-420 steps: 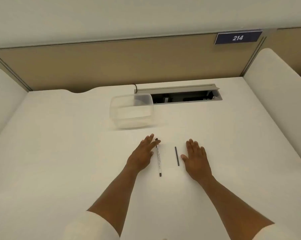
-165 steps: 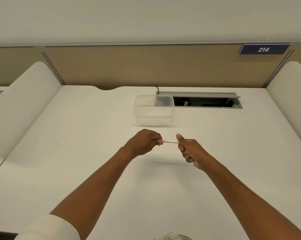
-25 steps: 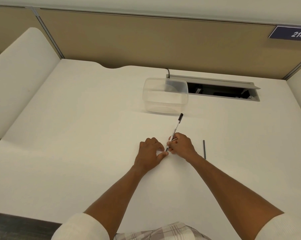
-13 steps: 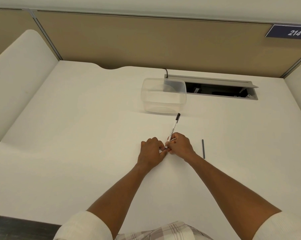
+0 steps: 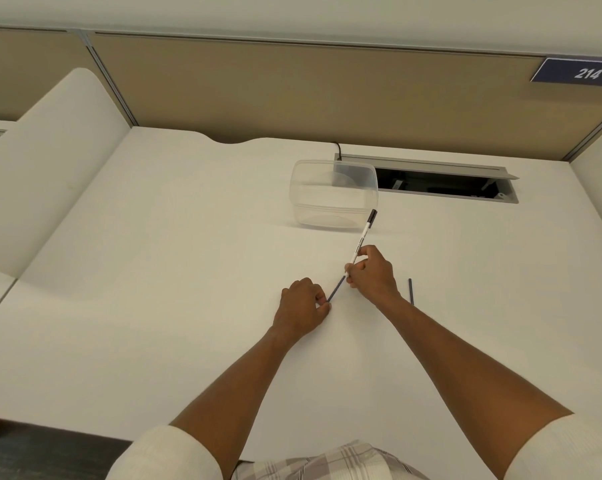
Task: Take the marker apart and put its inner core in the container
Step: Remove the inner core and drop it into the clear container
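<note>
A: Near edge first, what's there?
B: Plaid cloth [image 5: 327,460] at bottom centre, white sleeves [image 5: 174,452] both sides, forearms reaching out over the white desk [image 5: 154,306].

A: L hand?
B: Left hand [image 5: 301,306] curled, knuckles up, thumb + fingers pinched narrow on the near end of a thin dark rod, the inner core [image 5: 336,289]. Hand looks to sit on or just over the desk, can't tell which.

A: R hand?
B: Right hand [image 5: 374,271] just beyond and right of the L one, closed round the lower end of the marker [image 5: 360,245]. White barrel w/ small print, dark tip end pointing far-right, tilted up off the desk.

A: So where's the core exactly?
B: Between the two hands, on one line w/ the barrel. Near end in L fingers, far end goes into the barrel's open end at the R fingers. Partly out, a short dark stretch shows.

A: Anything beside them?
B: A 2nd thin dark stick [image 5: 410,291] lies flat on the desk just right of the R wrist, apart from it.

A: Farther out?
B: Clear plastic container [image 5: 334,194], open top, looks empty, beyond the marker tip. In view the tip overlaps its near-right corner; touching or not, can't tell. Behind it a black cable [image 5: 337,147] and an open cable tray [image 5: 445,183] in the desk. Then tan partition [image 5: 292,88], blue "214" sign [image 5: 583,72] far right.
</note>
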A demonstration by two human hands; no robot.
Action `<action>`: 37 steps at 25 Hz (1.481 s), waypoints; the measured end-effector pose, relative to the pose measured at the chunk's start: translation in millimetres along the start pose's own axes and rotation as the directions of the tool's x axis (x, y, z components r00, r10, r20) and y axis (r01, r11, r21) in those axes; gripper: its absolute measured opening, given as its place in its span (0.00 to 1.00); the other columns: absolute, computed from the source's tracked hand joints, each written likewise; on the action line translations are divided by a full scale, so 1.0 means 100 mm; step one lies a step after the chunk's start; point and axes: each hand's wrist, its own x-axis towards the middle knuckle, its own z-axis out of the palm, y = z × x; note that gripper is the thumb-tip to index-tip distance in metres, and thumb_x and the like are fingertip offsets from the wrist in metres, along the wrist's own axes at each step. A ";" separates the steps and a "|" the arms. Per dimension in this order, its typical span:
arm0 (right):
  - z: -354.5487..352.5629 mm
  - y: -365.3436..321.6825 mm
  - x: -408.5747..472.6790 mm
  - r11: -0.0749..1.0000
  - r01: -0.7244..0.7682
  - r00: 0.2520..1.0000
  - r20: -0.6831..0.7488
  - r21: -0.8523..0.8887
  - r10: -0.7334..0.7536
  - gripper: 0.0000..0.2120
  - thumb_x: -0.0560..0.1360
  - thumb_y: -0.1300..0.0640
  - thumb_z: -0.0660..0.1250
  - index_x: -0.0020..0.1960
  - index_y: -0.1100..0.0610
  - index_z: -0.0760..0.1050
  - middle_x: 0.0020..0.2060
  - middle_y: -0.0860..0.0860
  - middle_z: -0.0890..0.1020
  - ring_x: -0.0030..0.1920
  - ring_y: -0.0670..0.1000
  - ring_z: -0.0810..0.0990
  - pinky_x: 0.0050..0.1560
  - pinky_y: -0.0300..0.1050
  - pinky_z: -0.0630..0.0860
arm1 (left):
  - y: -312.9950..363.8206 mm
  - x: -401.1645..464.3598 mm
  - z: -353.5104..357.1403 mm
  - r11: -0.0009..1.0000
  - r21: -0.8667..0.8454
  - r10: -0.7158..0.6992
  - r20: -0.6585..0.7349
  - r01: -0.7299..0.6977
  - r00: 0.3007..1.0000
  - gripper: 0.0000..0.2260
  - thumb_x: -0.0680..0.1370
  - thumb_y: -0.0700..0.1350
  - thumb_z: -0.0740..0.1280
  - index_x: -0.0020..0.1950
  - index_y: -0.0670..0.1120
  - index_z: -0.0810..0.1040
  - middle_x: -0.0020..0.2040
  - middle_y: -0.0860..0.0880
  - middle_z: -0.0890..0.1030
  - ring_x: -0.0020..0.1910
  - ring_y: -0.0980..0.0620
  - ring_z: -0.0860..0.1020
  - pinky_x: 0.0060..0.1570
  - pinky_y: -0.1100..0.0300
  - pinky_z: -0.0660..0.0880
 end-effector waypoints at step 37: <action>0.23 0.16 -0.26 0.898 0.021 1.000 0.018 -0.440 -0.015 0.14 0.74 0.53 0.69 0.55 0.58 0.72 0.49 0.55 0.80 0.51 0.58 0.79 0.48 0.47 0.74 | -0.28 0.24 -0.36 0.995 0.100 -0.007 0.103 -0.003 0.995 0.05 0.73 0.47 0.68 0.41 0.46 0.79 0.44 0.50 0.76 0.43 0.49 0.76 0.43 0.56 0.75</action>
